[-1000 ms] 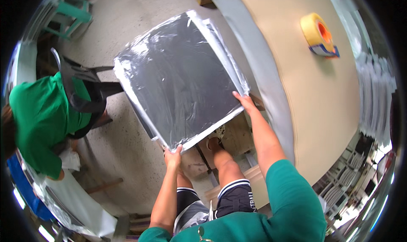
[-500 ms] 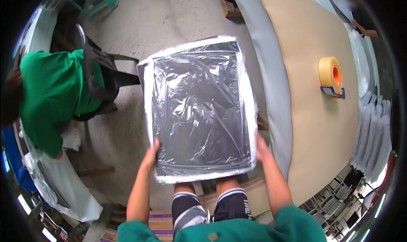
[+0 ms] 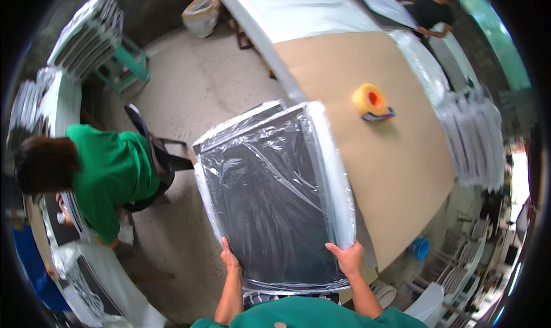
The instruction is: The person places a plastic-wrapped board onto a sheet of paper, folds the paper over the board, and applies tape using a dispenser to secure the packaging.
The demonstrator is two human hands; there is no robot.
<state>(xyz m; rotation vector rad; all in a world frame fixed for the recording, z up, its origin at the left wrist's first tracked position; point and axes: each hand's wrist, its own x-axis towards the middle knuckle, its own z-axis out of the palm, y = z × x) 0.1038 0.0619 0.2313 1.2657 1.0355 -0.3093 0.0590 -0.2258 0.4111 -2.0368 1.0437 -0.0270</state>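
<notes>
A large dark rectangular panel (image 3: 264,196), wrapped in shiny clear plastic with pale edges, is held out in front of my body. My left hand (image 3: 229,258) grips its left edge near the lower corner, thumb laid on the face. At the lower right edge, my right hand (image 3: 348,258) is closed round the side, its thumb also over the top. The fingers beneath are hidden on both sides. To the right, the panel's far corner overlaps the tan-topped table (image 3: 396,179); whether they touch I cannot tell.
A roll of yellow tape (image 3: 363,105) in a blue dispenser stands on the table. Wrapped panels (image 3: 473,141) are stacked beyond it. At left, a person in green (image 3: 115,173) sits on a dark chair (image 3: 163,156). Another person (image 3: 430,12) works far right. A blue bucket (image 3: 420,248) stands lower right.
My view has swung to the right, bringing more of the table and the far-right person into sight. The panel remains in both hands and now sits closer to my body, tilted, overlapping the table edge.
</notes>
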